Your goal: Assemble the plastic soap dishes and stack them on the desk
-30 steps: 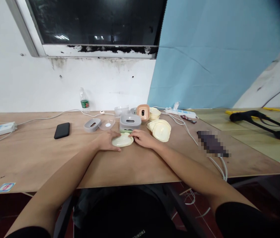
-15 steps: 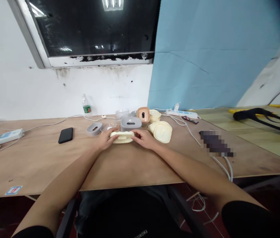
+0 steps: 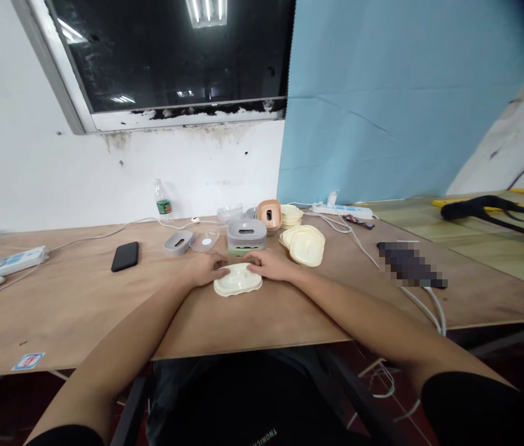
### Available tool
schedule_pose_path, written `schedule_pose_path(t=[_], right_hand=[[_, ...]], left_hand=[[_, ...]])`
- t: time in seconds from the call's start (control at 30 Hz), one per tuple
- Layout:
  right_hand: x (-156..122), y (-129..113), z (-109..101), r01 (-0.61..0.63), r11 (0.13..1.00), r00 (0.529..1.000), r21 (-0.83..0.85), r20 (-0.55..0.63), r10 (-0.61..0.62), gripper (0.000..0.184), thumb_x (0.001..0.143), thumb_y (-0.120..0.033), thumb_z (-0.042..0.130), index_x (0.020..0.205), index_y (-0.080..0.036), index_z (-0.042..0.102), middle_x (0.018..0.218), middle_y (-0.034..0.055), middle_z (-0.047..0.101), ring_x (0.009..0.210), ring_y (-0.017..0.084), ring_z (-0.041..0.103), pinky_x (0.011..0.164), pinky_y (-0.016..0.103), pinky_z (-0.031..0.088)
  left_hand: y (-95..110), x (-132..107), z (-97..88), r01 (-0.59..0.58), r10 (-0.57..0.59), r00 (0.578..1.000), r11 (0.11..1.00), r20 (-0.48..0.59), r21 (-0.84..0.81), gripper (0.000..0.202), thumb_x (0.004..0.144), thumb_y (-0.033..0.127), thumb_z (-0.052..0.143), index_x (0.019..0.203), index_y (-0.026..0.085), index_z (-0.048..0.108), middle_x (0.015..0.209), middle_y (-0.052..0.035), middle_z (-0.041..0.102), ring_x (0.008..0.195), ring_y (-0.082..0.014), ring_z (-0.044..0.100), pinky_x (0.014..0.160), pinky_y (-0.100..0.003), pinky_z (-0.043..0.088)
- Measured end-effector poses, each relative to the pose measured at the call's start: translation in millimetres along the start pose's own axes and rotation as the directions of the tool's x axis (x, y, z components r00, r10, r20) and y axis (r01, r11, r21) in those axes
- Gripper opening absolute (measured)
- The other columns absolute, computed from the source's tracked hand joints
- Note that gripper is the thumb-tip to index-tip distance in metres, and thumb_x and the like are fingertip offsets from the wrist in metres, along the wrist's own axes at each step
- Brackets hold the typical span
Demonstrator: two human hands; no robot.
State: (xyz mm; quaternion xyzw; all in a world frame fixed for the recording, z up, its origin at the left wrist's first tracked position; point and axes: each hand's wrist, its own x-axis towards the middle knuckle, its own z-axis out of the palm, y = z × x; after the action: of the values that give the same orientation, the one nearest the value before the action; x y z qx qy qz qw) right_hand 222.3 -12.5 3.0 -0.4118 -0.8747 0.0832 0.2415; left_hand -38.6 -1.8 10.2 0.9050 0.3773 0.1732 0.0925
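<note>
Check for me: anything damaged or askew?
The orange lid leans steeply, unlike the level top of the grey container. Below the window, the white ledge shows black patches, like flaked paint.

The left hand (image 3: 204,270) and right hand (image 3: 272,265) pinch the cream dish (image 3: 238,281); behind the dish stands a gray-lidded box (image 3: 246,234).

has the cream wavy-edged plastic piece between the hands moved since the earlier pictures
Yes, the cream wavy-edged plastic piece has moved nearer the camera, away from the grey slotted plastic box.
</note>
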Motion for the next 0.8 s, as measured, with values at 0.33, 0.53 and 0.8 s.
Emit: schedule_pose_path(t=[0.33,0.53,0.8], right_hand=[[-2.4,7.4,-14.4,-0.184,0.981,0.887,0.054,-0.422,0.190,0.041,0.086,-0.032,0.054,0.125,-0.019,0.055,0.061,-0.0038,0.056,0.059,0.014,0.054,0.058,0.025,0.037],[-1.9,9.0,-13.7,-0.166,0.983,0.897,0.078,-0.402,0.183,0.042,0.085,-0.031,0.055,0.126,-0.019,0.055,0.060,-0.0042,0.056,0.058,0.014,0.054,0.059,0.025,0.038],[-2.5,2.3,-7.5,-0.003,0.998,0.958,0.058,-0.286,0.020,0.027,0.087,-0.033,0.055,0.108,-0.020,0.066,0.060,-0.0027,0.060,0.057,0.013,0.054,0.059,0.024,0.039]], left_hand=[[-0.3,-0.3,-1.0,-0.025,0.026,0.999,1.000,-0.026,0.009,0.047,0.089,0.057,0.044,0.109,0.021,0.065,0.099,-0.0067,0.070,0.085,-0.0216,0.066,0.076,-0.034,0.051],[-38.2,1.3,-14.9,0.250,-0.178,0.874,0.963,-0.453,0.104,0.042,0.088,0.051,0.047,0.108,0.020,0.067,0.117,-0.0109,0.062,0.113,-0.0290,0.056,0.102,-0.043,0.039],[-96.9,-26.4,-35.2,0.753,-0.713,0.594,0.656,-0.372,-0.055,0.088,0.065,0.069,0.064,0.133,0.016,0.047,0.138,-0.0218,0.049,0.127,-0.0422,0.043,0.102,-0.056,0.033]])
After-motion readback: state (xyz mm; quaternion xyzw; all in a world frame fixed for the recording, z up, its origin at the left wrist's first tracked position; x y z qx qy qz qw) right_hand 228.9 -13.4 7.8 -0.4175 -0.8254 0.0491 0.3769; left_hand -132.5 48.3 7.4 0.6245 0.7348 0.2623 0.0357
